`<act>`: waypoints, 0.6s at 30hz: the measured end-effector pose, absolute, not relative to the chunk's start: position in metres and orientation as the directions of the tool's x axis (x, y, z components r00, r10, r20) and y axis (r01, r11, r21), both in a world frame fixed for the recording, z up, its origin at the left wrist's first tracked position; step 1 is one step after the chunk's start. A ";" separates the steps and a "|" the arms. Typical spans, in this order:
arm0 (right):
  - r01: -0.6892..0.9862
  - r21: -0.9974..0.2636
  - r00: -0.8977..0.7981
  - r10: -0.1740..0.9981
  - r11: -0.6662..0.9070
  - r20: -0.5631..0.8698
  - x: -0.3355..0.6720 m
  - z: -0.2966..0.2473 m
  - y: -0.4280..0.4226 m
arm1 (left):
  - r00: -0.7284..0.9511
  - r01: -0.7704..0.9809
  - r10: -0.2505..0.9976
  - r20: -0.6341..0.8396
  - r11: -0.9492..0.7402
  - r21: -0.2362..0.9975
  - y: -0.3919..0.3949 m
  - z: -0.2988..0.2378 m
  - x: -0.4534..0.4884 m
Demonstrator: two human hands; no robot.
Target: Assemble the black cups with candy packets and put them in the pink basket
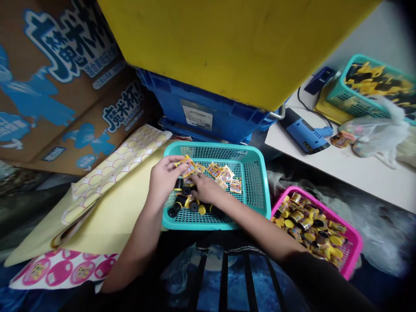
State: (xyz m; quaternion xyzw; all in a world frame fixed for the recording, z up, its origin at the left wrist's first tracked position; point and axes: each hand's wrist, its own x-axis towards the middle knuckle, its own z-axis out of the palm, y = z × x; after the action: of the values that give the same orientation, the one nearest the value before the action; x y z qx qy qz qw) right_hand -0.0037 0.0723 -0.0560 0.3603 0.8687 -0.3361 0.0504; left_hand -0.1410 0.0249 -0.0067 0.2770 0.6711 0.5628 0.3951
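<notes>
A teal plastic basket (256, 182) rests on my lap. Inside lie several small yellow and orange printed labels (227, 177) and several little black tubes with yellow caps (182, 206). My left hand (164, 177) pinches one of the printed labels (187, 165) by its edge over the basket. My right hand (204, 187) is closed beside it, fingertips touching the same label from below, with the tubes just under both hands.
A pink basket (352, 242) of finished labelled tubes sits at my right. Sticker sheets (120, 160) and yellow paper (107, 221) lie at left. Cardboard boxes (58, 86), a blue crate (208, 112) and a yellow bin (234, 43) stand behind. A white table (357, 173) holds another teal basket (367, 95).
</notes>
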 end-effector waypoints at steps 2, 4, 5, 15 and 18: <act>0.663 -0.548 -0.732 0.595 0.510 -0.331 -0.004 -0.058 0.072 | -0.579 -0.127 0.789 -0.204 0.160 0.979 0.021 -0.008 -0.145; 0.672 -0.608 -0.694 0.646 0.422 -0.319 0.006 -0.054 0.077 | -0.605 -0.153 0.772 -0.196 0.128 0.980 0.016 -0.008 -0.148; 0.650 -0.684 -0.671 0.673 0.330 -0.312 0.013 -0.049 0.081 | -0.606 -0.160 0.771 -0.196 0.123 0.979 0.013 -0.008 -0.149; -0.006 -0.974 -0.664 0.729 -0.228 -0.167 0.041 0.011 0.110 | -0.444 -0.104 0.879 -0.174 0.142 0.984 0.001 -0.014 -0.150; 0.021 -0.971 -0.704 0.686 -0.237 -0.182 0.034 0.011 0.110 | -0.426 -0.090 0.893 -0.146 0.119 0.989 0.001 -0.014 -0.148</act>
State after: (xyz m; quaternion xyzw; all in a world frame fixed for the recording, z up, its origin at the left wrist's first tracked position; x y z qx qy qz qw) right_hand 0.0341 0.1097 0.0113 0.3082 0.5734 -0.7234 -0.2300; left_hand -0.1484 0.0012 -0.0136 0.3261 0.6153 0.5783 0.4250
